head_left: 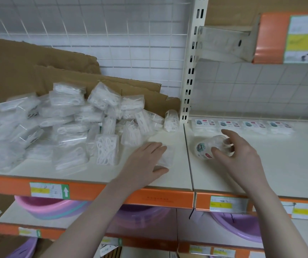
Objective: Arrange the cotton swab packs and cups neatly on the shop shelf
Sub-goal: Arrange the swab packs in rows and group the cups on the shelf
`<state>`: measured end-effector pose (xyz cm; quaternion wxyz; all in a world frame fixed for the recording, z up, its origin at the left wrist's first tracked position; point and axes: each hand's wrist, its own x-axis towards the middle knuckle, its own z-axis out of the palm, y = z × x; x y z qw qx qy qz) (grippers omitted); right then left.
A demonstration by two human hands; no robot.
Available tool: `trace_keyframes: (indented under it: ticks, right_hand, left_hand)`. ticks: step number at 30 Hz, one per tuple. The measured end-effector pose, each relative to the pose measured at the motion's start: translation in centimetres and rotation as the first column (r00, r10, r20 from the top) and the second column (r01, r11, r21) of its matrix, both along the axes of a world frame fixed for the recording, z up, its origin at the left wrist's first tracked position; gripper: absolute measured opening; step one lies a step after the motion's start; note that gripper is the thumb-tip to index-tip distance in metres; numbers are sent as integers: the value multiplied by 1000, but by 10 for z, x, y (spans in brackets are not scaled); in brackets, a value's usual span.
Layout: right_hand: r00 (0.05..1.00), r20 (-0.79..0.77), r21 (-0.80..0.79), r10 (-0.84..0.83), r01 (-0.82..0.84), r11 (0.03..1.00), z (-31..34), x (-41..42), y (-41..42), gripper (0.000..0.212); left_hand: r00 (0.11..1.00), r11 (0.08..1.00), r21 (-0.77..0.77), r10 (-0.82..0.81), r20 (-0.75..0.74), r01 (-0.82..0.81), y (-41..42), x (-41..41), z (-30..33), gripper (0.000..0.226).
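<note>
Across the cream shop shelf, with white tile behind it, we are sorting stock. Our left hand is lying flat, fingers straight, pressing a clear swab pack at centre frame, likely steadying it. Our right hand is curling around a toppled cup right of centre, probably to stand it before the row of packs. The loose pile is waiting at left.

Left hand flat on pack; right hand pinches cup.
</note>
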<state>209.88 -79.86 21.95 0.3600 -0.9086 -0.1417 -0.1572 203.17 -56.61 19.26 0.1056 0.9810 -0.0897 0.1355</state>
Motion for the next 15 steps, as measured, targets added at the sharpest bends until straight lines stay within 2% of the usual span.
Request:
trace_keyframes:
  ticks: [3,7,11,15]
  right_hand:
    - [1000,19,-63,-19,20,998,7,-1,-4,48]
    - [998,34,-137,-44,48,989,14,-3,-9,45]
    - [998,-1,-189,-64,62,980,20,-9,-11,46]
    - [995,-16,-194,-103,98,976,23,-19,-15,46]
  left_hand:
    - [998,995,97,7,-60,-1,2,11,3,69]
    - [996,990,140,36,-79,-24,0,20,10,70]
    - [991,989,136,80,-106,-66,-6,23,15,69]
    - [983,995,70,82,-163,-71,-11,20,15,67]
